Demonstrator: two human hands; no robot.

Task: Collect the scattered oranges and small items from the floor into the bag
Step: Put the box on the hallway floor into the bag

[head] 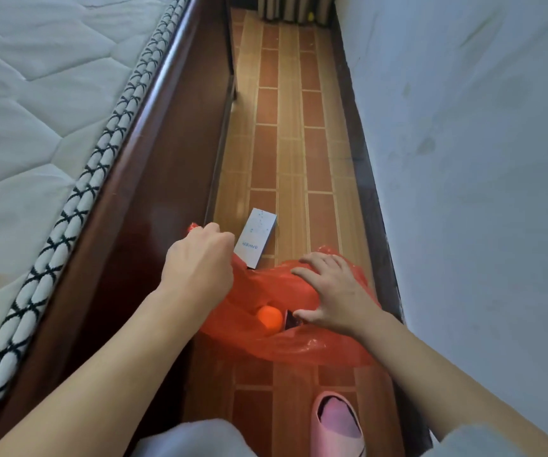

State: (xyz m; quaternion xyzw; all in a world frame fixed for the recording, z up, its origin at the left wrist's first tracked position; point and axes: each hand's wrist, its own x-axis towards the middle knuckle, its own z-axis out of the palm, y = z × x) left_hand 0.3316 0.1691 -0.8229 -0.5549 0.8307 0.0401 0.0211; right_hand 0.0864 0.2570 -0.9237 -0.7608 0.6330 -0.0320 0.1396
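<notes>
**Head view: red bag held open, box left on the floor**

Head camera looks down a narrow strip of brown tiled floor point(286, 153) between a bed and a wall. Low in that strip sits the thin red plastic bag point(279, 285), its mouth spread open. Inside it lie a round orange fruit point(269, 317) and, touching it on the right, a small dark item too hidden to name. The left hand point(200, 258) is fisted on the bag's left rim, pinching the film and lifting it. The right hand point(328, 291) lies flat with fingers spread on the bag's right side, pressing the plastic down; it clasps nothing.

Just beyond the bag's far edge, a flat white rectangular cardboard box with blue print point(256, 237) rests on the tiles, beside the left hand's knuckles. It looks light and stiff, so a pinch across its long edges should lift it easily. The bag, by contrast, is limp and slippery and will likely collapse unless one rim stays held.

Outward lie the dark wooden bed frame point(154, 179), the quilted white mattress point(35, 94), the pale blue wall point(480, 159) and a pink slipper point(337, 423).
</notes>
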